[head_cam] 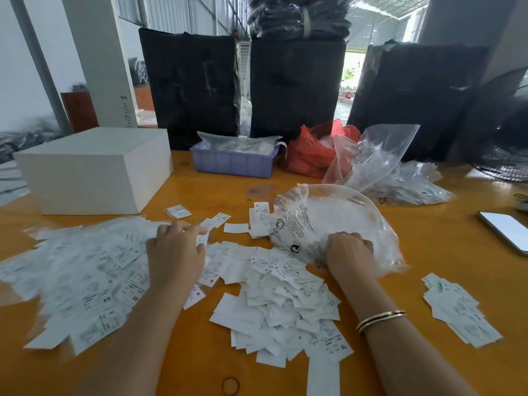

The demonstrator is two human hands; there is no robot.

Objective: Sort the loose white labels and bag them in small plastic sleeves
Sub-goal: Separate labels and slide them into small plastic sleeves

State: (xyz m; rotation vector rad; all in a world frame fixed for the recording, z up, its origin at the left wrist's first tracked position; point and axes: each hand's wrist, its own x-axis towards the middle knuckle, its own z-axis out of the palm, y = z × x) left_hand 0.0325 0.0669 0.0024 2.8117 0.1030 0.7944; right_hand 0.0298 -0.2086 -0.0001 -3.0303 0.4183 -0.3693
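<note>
The orange bench (200,352) lay strewn with loose white labels (274,298) under both hands. The left hand (174,252) pinched a label between its fingers (197,230); the right hand (350,252) curled its fingers into a clear plastic bag (337,221). Behind stood a white box (94,170), a purple tray (234,162), and black-wrapped bales (191,84) in a warehouse.
</note>
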